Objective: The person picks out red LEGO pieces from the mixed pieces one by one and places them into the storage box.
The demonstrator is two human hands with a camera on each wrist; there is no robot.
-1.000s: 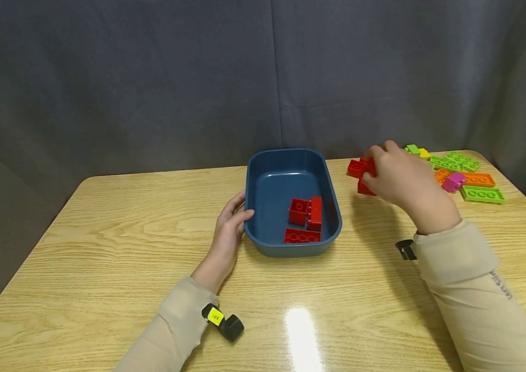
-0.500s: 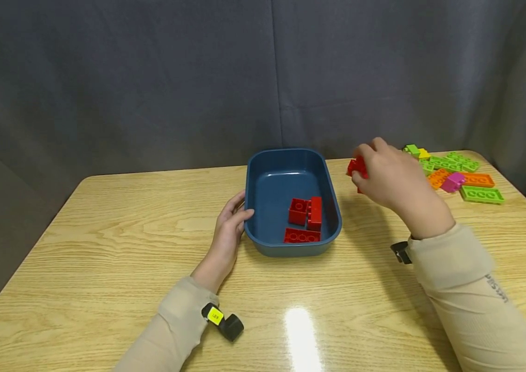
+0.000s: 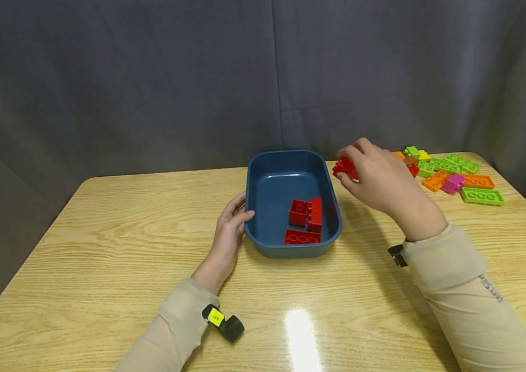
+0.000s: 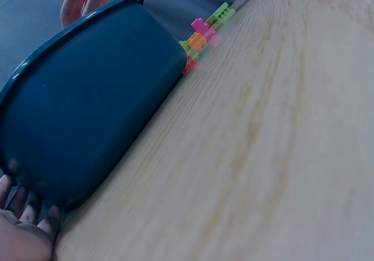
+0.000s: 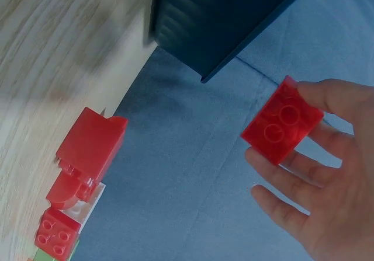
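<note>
My right hand [image 3: 381, 178] pinches a red toy brick [image 5: 283, 121] between thumb and fingers, raised just right of the bin's far right side. In the right wrist view its hollow underside shows. My left hand [image 3: 226, 237] holds the left side of a dark blue bin [image 3: 290, 251], thumb at the rim and fingers against the outer wall. Inside the bin, toward its near right corner, lie a squarish red brick [image 3: 297, 213], a red brick on its side [image 3: 315, 215] and a flatter red one [image 3: 302, 237]. The left wrist view shows the bin's outside only.
Loose bricks lie at the table's back right: green [image 3: 482, 196], orange [image 3: 435, 181], magenta [image 3: 453, 184] and yellow [image 3: 424, 155]. More red bricks [image 5: 90, 143] show in the right wrist view. A grey curtain [image 3: 174, 82] hangs behind the wooden table [image 3: 118, 248].
My right hand has lifted the red brick from the pile and carried it left toward the bin. The left hand and the bin have stayed in place.
</note>
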